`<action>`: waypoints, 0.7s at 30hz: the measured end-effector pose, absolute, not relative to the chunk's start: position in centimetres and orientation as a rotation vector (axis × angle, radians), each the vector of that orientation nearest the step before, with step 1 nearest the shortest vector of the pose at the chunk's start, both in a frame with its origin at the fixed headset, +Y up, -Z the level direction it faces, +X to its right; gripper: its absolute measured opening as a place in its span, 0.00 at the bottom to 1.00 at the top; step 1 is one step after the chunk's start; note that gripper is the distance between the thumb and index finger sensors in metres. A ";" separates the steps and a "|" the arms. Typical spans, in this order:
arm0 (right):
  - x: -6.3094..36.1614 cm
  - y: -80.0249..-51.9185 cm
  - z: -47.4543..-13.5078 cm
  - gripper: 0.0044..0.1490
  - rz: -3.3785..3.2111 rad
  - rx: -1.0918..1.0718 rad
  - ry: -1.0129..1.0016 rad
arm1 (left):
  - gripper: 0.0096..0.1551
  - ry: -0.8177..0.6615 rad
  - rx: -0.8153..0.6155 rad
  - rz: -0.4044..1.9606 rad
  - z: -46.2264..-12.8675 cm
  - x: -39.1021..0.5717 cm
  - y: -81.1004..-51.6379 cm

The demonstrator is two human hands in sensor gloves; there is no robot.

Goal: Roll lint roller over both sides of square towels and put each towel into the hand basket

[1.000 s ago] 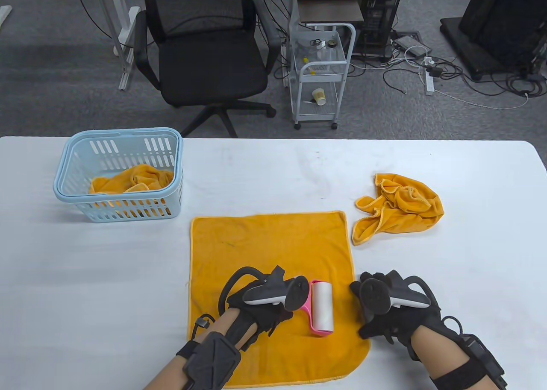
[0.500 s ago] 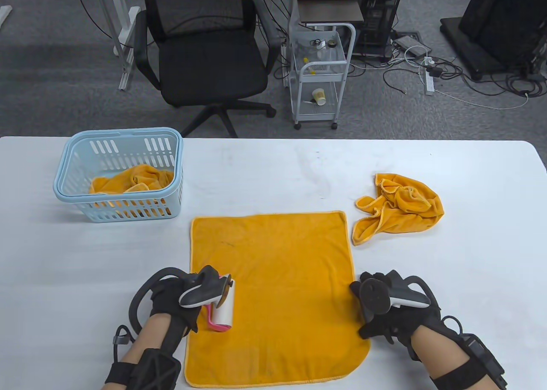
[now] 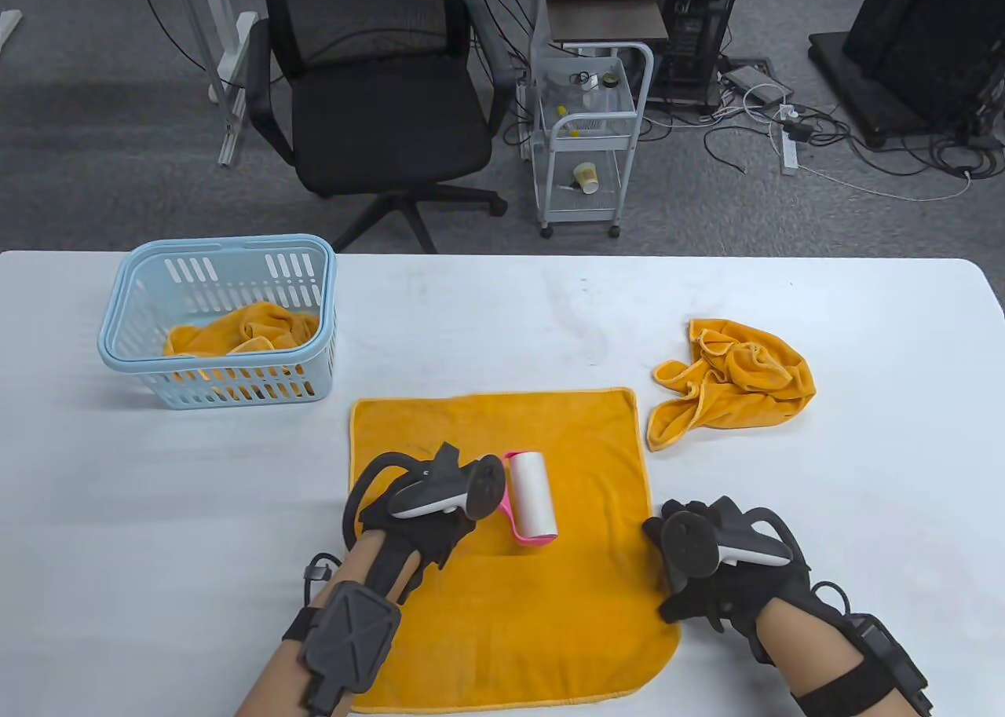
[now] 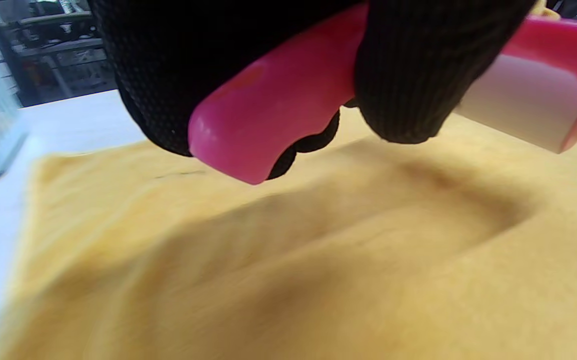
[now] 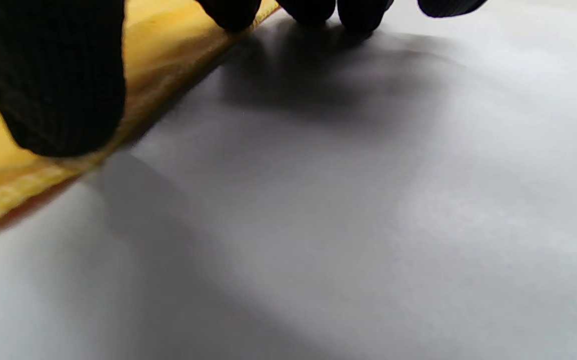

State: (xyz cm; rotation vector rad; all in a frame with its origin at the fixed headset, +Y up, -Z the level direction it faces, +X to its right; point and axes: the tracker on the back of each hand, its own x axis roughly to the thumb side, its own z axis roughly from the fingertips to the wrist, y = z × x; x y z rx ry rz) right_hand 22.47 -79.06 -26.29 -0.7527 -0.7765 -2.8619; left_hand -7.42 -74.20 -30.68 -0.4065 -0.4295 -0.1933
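White counter (image 3: 157, 513), office floor and a black chair (image 3: 377, 89) beyond. Left hand (image 3: 408, 513) over the spread towel (image 3: 565, 434), fingers (image 4: 408, 80) curled round the pink handle of the lint roller (image 3: 534, 497); grip plain in the left wrist view, handle end poking out below the glove. White roll just right of that hand, resting on or just above the cloth; contact not clear from the pictures. Long axis of the roll running near-to-far, tilted slightly; so rolling travel lies left-to-right across the towel.

Right hand (image 3: 718, 564) at the towel's right edge, near the front corner. Fingertips (image 5: 228, 12) down on the counter along the hem, thumb on the yellow border; pinning the cloth, seemingly, with nothing gripped and the fingers fairly straight.

Towel flat, squarish, straight ahead between the two hands. Far half and right strip lying beyond the roller, probably still to be covered, with the underside yet to do.

Crumpled second towel (image 3: 730, 383) to the right, nearer the right hand. Blue hand basket (image 3: 141, 356) at far left, nearer the left hand, one yellow towel (image 3: 235, 332) already inside.
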 end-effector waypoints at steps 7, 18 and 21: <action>22.5 -79.1 -26.3 0.69 -2.872 -0.754 -0.782 | 0.33 -0.385 -0.399 -0.357 -31.8 -8.0 -75.5; 22.6 -79.1 -26.3 0.69 -2.871 -0.749 -0.784 | 0.29 -0.075 -0.500 -0.761 -30.8 -18.6 -74.2; 22.6 -79.1 -26.3 0.69 -2.869 -0.749 -0.784 | 0.29 -0.081 -0.504 -0.725 -30.9 -19.2 -73.1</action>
